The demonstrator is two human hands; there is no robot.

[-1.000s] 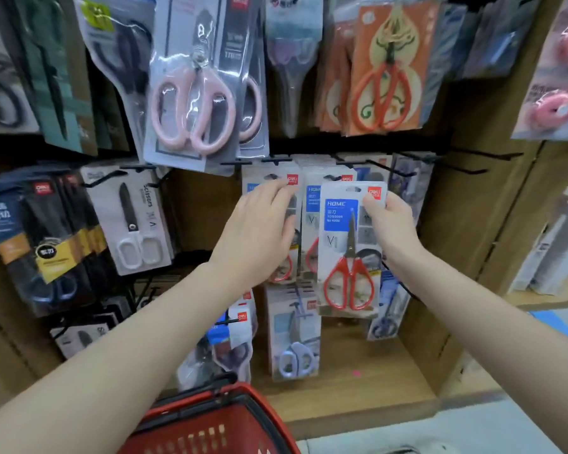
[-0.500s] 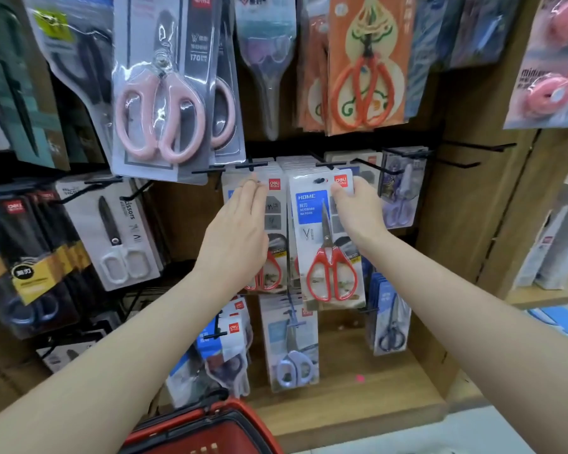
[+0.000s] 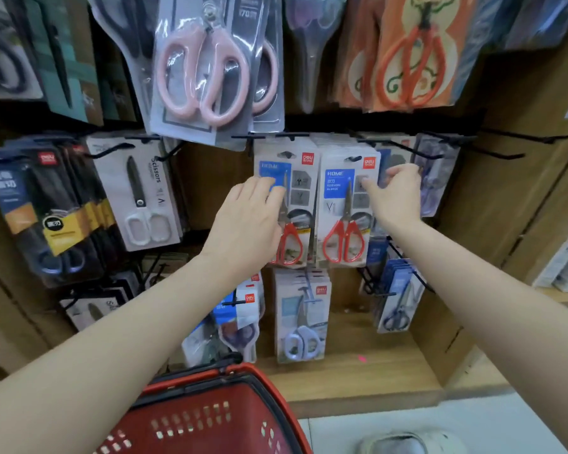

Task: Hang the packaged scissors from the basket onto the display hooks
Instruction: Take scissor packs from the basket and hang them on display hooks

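STEP: seat pack on hook | right hand (image 3: 395, 194): thumb and curled fingers pinch red-handled scissors pack (image 3: 343, 208), hanging at row front | left hand (image 3: 246, 224): fingers straight, together, pressing neighbouring pack (image 3: 300, 181) | ADVICE: slide card fully back before release.

Lighting: bright, even, overhead — white glare on the pink-scissors blister pack (image 3: 207, 70). Slight motion blur throughout; wide-angle bending at edges.
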